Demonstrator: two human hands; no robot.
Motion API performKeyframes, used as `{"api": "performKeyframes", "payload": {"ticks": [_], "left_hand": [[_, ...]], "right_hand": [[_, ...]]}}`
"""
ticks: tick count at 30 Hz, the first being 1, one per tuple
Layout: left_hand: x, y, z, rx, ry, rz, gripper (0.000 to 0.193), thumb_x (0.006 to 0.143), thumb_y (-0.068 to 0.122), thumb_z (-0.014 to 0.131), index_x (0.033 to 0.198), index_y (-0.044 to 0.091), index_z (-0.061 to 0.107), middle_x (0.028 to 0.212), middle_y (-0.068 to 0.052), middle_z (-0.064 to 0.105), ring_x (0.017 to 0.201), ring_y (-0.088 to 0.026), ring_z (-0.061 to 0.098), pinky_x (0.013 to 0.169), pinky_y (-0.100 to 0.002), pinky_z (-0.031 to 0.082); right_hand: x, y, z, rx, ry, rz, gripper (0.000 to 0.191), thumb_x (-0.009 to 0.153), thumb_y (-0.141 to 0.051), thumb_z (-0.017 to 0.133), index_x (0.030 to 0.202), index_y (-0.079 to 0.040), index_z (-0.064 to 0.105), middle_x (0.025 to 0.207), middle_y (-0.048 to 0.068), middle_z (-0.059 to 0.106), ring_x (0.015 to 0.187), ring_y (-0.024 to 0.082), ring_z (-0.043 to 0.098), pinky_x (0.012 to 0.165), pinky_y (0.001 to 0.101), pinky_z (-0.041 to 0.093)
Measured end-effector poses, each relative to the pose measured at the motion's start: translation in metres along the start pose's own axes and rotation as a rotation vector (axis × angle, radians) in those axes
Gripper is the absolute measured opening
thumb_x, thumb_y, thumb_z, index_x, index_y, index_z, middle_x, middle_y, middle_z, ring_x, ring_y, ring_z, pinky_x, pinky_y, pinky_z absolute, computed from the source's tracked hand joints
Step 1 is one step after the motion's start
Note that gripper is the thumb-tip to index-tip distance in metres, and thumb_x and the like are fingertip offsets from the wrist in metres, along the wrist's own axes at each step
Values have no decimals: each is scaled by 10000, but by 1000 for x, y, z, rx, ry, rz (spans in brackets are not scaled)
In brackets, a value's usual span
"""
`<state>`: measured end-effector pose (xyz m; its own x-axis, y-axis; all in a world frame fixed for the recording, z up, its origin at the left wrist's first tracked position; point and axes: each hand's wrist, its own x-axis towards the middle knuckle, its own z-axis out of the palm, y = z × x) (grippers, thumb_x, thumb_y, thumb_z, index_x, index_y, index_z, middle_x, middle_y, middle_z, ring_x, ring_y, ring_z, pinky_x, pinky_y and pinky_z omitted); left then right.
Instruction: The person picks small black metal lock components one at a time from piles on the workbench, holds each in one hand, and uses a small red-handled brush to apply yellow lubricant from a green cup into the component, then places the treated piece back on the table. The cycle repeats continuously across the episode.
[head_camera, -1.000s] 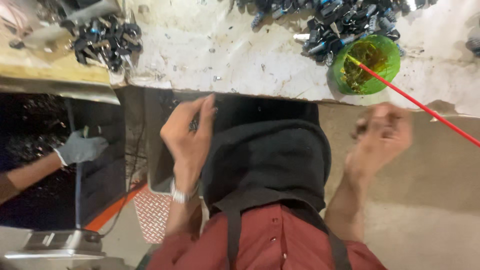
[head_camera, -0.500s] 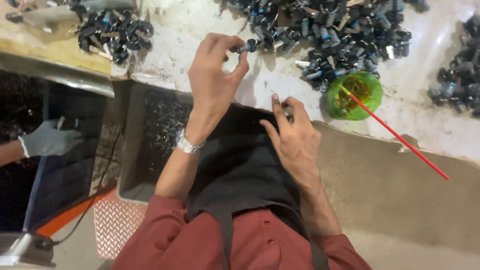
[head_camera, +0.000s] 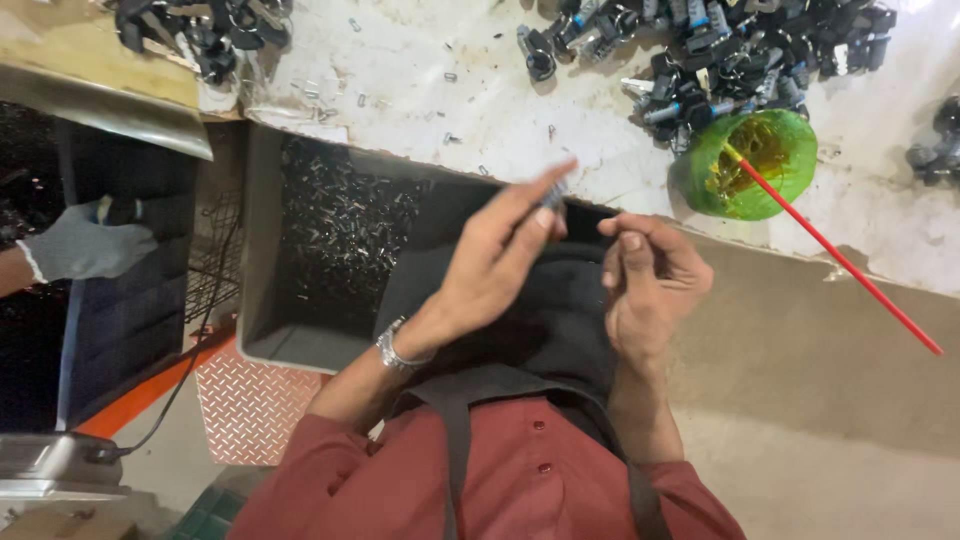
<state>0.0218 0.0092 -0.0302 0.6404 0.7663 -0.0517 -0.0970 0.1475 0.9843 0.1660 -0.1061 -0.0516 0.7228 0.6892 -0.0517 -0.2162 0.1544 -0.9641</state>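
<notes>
Hands have drawn back from the heap of dark metal parts (head_camera: 740, 50) since half a second ago and now meet below the green bowl (head_camera: 745, 165). Our left hand (head_camera: 500, 265) pinches a small grey part (head_camera: 553, 196) at its fingertips; our right hand (head_camera: 645, 285) curls loosely, holding nothing we can see. Left of the bowl sits a grey bin (head_camera: 300, 250); farther left, a co-worker's gloved hand (head_camera: 85, 245). The pale surface (head_camera: 420, 90) is scuffed and strewn with small bits.

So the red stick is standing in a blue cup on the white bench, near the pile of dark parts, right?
Not quite: the cup is green, not blue. The head view shows the red stick resting in it on the white bench, beside the pile of dark parts.
</notes>
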Motion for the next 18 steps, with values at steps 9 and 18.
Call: {"api": "performKeyframes", "payload": {"ticks": [9, 18], "left_hand": [[-20, 0, 19, 441, 27, 393, 362, 916, 16, 806, 1251, 8, 668, 1185, -117, 736, 1077, -254, 722, 937, -332, 604], [-21, 6, 25, 608, 57, 607, 372, 913, -60, 803, 1253, -9, 659, 1169, -110, 694, 1137, -285, 693, 1017, -377, 598]], "right_hand": [[-8, -11, 2, -400, -75, -272, 118, 969, 91, 763, 1049, 13, 726, 1134, 153, 731, 817, 101, 680, 657, 180, 524], [-18, -17, -11, -643, -83, -463, 173, 925, 62, 836, 1029, 7, 710, 1071, 161, 749, 844, 121, 694, 645, 193, 498]]}}
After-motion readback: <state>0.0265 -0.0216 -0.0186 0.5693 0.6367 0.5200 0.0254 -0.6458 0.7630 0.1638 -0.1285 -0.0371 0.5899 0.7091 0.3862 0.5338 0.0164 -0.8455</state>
